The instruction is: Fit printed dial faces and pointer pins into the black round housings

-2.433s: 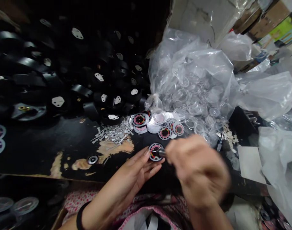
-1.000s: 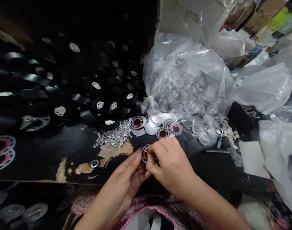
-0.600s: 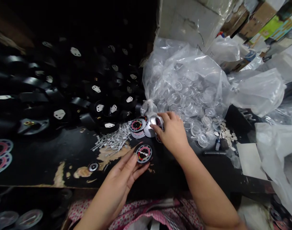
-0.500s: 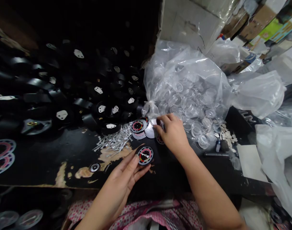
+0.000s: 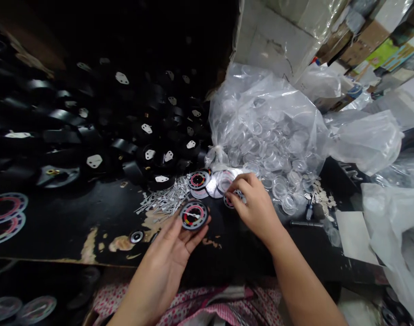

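Black housings (image 5: 149, 156) with white tabs crowd the bench on our far left, and loose metal pointers (image 5: 166, 199) lie near them. Our left hand (image 5: 169, 251) pinches a gauge dial (image 5: 193, 215) between thumb and fingertips just above the worn tabletop (image 5: 91, 217). Our right hand (image 5: 256, 210) curls its fingertips onto a dial face (image 5: 234, 198) beside the dial stack (image 5: 207, 181), before the bag of clear lenses (image 5: 271, 136).

I see dim light; top left near black. Glare on plastic bag (image 5: 271, 117) at 1 o'clock. Edges bend fisheye-style, soft at 4 o'clock. Centre fairly sharp.
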Motion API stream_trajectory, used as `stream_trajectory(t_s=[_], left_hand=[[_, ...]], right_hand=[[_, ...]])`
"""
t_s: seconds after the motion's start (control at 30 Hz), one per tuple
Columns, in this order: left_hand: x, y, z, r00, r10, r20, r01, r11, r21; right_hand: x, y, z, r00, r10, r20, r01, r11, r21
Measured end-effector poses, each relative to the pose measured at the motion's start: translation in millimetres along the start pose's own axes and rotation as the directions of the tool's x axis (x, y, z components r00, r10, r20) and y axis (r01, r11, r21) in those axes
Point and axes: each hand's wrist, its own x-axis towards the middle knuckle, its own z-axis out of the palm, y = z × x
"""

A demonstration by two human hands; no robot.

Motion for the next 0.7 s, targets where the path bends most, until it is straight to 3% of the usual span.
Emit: stream_trajectory(t_s=[0.13, 0.23, 0.3, 0.4, 0.53, 0.7], left_hand=[[1, 10, 14, 0.998, -0.061, -0.023, 0.058, 0.991, -0.124], [3, 12, 19, 0.989, -0.150, -0.007, 0.148, 0.981, -0.125], [3, 10, 18, 0.990, -0.143, -0.004, 0.142, 0.985, -0.103], [2, 4, 15, 0.992, -0.120, 0.035, 0.121, 0.992, -0.022], [2, -4, 9, 0.989, -0.016, 0.147, -0.002, 0.992, 0.125], [5, -8, -2, 0.951, 0.108, 0.290, -0.224, 0.886, 0.406]], right_hand=[[-25, -18, 6, 0.999, -0.042, 0.023, 0.033, 0.954, 0.299], [-35, -21, 13, 0.996, 0.064, -0.062, -0.039, 0.938, 0.345], [-36, -20, 13, 0.973, 0.170, -0.154, -0.095, 0.911, 0.401], [-37, -25, 11, 0.970, 0.195, -0.144, -0.092, 0.846, 0.526], [-37, -38, 10, 0.992, 0.062, -0.111, -0.008, 0.902, 0.431], [-32, -43, 10, 0.992, 0.094, -0.080, -0.054, 0.914, 0.403]])
